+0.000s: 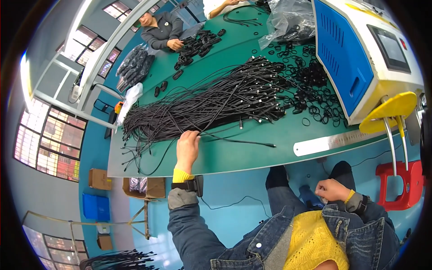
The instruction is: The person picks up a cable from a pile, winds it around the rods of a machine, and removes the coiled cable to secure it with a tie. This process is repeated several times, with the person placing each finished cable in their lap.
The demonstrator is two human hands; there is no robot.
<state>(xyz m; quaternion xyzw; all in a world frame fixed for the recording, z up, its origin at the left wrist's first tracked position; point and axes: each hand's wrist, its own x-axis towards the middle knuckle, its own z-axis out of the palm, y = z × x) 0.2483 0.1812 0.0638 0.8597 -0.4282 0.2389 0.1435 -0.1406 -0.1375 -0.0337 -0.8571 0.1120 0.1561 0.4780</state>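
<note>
Head view has our left hand (186, 148) with fingers curled down onto the near end of the big heap of thin black cables (211, 101) on the green table (234, 155), while our right hand (332, 190) sits closed by our lap, pinching something we can't make out. These look light, floppy and tangle-prone, so we'd grab one strand near its end.

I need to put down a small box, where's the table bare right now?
Bare green table lies along the near edge, between the left hand and the metal ruler. Crowded: the black cable pile across the middle, and the rubber rings beside the blue machine.
</note>
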